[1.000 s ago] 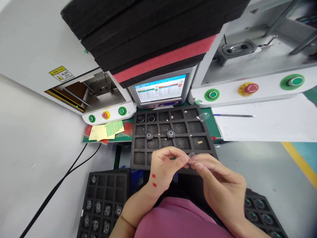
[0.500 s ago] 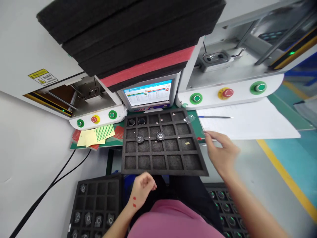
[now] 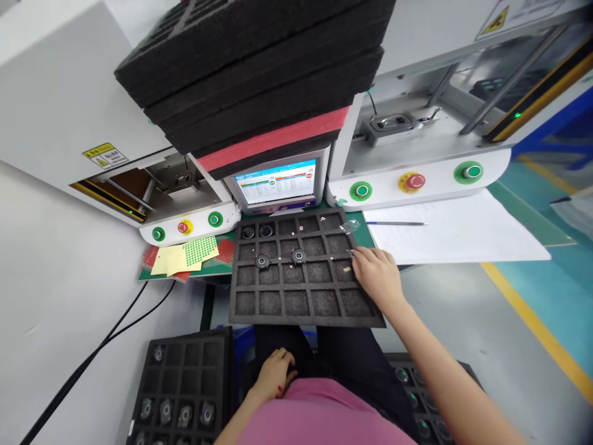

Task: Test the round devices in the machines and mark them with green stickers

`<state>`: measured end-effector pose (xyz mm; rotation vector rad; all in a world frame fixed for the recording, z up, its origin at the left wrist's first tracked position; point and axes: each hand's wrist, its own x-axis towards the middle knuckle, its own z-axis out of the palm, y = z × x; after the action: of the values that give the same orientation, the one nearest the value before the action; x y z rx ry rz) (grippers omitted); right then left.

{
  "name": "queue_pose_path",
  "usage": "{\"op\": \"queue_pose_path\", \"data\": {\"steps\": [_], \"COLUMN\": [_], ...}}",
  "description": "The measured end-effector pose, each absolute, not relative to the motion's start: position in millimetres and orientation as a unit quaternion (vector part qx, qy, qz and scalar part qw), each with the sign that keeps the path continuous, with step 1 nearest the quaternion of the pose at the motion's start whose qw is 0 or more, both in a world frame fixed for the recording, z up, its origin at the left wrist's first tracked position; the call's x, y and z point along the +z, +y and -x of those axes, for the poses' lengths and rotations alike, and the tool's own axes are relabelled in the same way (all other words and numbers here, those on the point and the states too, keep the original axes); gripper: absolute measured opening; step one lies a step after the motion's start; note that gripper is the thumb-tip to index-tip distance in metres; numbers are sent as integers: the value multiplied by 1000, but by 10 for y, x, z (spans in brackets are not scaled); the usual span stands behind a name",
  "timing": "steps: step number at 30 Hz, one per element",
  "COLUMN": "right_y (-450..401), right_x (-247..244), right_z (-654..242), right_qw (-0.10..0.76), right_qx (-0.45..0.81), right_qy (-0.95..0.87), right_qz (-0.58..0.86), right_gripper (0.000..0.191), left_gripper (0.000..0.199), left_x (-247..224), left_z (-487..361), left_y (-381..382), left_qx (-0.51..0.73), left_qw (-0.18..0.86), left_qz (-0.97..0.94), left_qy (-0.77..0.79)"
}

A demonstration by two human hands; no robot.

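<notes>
A black foam tray [image 3: 245, 318] with square pockets lies before me at the green table's edge. Two round watch bodies, one on the left [image 3: 262, 262] and one near the middle [image 3: 299, 256], rest on its dividers with their backs up. Two dark round pieces, one in the corner pocket [image 3: 248, 232] and one beside it [image 3: 265, 230], sit in the back row. My right hand [image 3: 377, 275] is over the tray's right edge, fingertips pinched on what looks like a scrap of clear film [image 3: 350, 252]. Down at my lap, my left hand [image 3: 277, 374] rests with loosely bent fingers, holding nothing visible.
A crumpled clear film [image 3: 351, 226] lies on the tray's back right corner. Paper sheets [image 3: 463, 232] with a pen [image 3: 398, 223] are to the right. Sticker sheets [image 3: 199, 252] lie left. Machines flank a screen [image 3: 278, 180] under stacked foam [image 3: 259, 80]. Lower trays hold more watches.
My right hand has moved left from beside the papers to the tray's right edge. My left hand has lowered to my lap. The head view has shifted slightly.
</notes>
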<state>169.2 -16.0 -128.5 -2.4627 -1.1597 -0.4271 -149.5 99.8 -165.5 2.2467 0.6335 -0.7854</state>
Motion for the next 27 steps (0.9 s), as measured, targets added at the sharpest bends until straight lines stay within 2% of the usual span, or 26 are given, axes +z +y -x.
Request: {"op": "queue_pose_path", "data": {"steps": [2, 6, 8, 19, 27], "right_y": [-162, -170, -183, -274, -400], "right_x": [-1280, -1260, -1261, -1320, -1491], "right_z": [-1670, -1616, -1596, -1582, -1495], "right_qw": [191, 202, 212, 254, 256], "right_qx": [-151, -151, -152, -129, -104], "right_qy": [-412, -410, -407, -407, -432], "right_qz": [878, 876, 875, 868, 859], "right_gripper": [17, 28, 32, 38, 56], "left_gripper": [26, 15, 19, 23, 23], "left_x": [-1705, -1806, -1833, -1672, -1884], "left_z": [1506, 1471, 1453, 1394, 1234], "left_y": [963, 882, 842, 679, 695], "left_qx": [-293, -280, -276, -288, -174], "left_qw": [334, 317, 310, 338, 406], "left_qz": [-867, -881, -885, -863, -809], "left_qy": [227, 214, 212, 241, 388]}}
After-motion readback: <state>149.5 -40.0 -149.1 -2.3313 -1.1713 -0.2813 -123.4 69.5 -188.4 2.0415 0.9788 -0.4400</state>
